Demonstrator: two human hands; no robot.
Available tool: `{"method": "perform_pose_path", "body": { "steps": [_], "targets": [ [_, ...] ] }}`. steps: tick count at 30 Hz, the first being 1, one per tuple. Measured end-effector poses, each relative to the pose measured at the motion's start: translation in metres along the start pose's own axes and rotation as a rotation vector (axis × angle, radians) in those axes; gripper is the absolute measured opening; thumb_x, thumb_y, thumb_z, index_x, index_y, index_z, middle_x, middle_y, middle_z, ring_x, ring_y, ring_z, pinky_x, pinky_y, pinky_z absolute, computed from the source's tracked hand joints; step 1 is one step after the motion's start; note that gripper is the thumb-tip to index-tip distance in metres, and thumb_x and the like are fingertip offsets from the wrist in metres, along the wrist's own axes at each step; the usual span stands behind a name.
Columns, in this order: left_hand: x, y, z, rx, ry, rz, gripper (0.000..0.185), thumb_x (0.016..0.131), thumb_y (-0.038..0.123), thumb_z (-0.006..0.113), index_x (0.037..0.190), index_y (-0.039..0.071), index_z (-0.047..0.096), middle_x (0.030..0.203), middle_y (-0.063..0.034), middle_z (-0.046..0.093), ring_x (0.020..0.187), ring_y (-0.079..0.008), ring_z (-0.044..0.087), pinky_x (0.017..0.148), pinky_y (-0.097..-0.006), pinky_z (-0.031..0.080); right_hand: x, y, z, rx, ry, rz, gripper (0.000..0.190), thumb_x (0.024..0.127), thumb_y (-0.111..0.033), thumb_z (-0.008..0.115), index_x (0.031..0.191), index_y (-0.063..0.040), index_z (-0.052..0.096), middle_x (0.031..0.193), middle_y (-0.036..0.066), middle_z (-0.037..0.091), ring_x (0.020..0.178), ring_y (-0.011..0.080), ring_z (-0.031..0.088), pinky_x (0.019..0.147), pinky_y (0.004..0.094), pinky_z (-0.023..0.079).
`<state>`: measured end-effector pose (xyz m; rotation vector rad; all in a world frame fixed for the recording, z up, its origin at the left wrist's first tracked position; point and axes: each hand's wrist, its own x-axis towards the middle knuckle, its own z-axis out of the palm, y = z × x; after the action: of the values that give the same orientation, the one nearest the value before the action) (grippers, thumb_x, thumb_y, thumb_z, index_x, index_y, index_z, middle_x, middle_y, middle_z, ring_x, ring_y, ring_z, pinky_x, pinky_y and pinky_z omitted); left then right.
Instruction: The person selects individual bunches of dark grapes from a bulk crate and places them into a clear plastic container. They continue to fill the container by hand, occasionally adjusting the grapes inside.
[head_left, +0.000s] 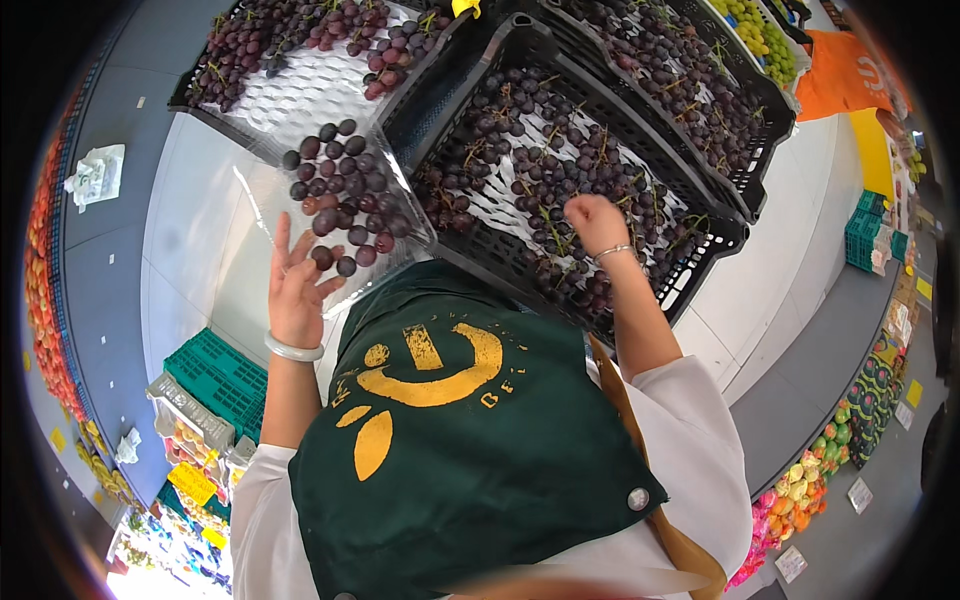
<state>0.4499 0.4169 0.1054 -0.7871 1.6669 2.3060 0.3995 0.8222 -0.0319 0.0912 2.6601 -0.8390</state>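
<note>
My left hand (298, 289) supports a clear plastic container (416, 214) from below and at its near edge. Dark red and purple grapes (349, 195) lie inside it. Over a black plastic crate (517, 262) of dark grapes (547, 169) is my right hand (596, 225), its fingers curled at the bunches. Whether those fingers hold a grape or stem I cannot tell. White foam netting (499, 199) lines this crate.
Another black crate (232, 131) with grapes and bare lining stands at the upper left; a fuller one (757, 180) is at the upper right. Green crates (217, 382) are at the lower left. A person in an orange garment (840, 75) is at the far right.
</note>
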Motion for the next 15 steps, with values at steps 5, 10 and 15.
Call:
{"method": "perform_pose_path", "body": {
  "steps": [5,10,15],
  "targets": [
    [0.002,0.003,-0.004,0.006,0.029,0.060,0.071,0.084,0.010,0.048,0.149,0.018,0.018,0.138,-0.0147,0.041,0.105,-0.0240,0.059,0.073,-0.0314,0.054,-0.024,-0.017,0.035,-0.176,0.043,0.093,0.025,0.075,-0.031,0.072,0.090,-0.012,0.066,0.096,0.012,0.059,0.090,0.0316,0.061,0.074,0.0421,0.051],
    [0.001,0.008,0.002,0.050,0.008,0.044,0.069,0.087,0.015,0.047,0.149,0.018,0.017,0.137,-0.0122,0.044,0.105,-0.0217,0.058,0.078,-0.0322,0.052,-0.016,-0.020,0.046,-0.158,0.085,0.137,0.024,0.073,-0.026,0.074,0.089,-0.011,0.065,0.093,0.011,0.059,0.084,0.0298,0.062,0.072,0.0413,0.051],
    [-0.001,0.008,0.002,0.021,0.006,0.040,0.073,0.084,0.012,0.048,0.149,0.018,0.017,0.140,-0.0147,0.040,0.105,-0.0242,0.059,0.075,-0.0332,0.052,-0.007,-0.003,0.034,0.289,0.039,0.158,0.017,0.078,-0.018,0.071,0.090,-0.007,0.067,0.077,0.004,0.060,0.070,0.0192,0.060,0.065,0.0323,0.048]
  ]
}}
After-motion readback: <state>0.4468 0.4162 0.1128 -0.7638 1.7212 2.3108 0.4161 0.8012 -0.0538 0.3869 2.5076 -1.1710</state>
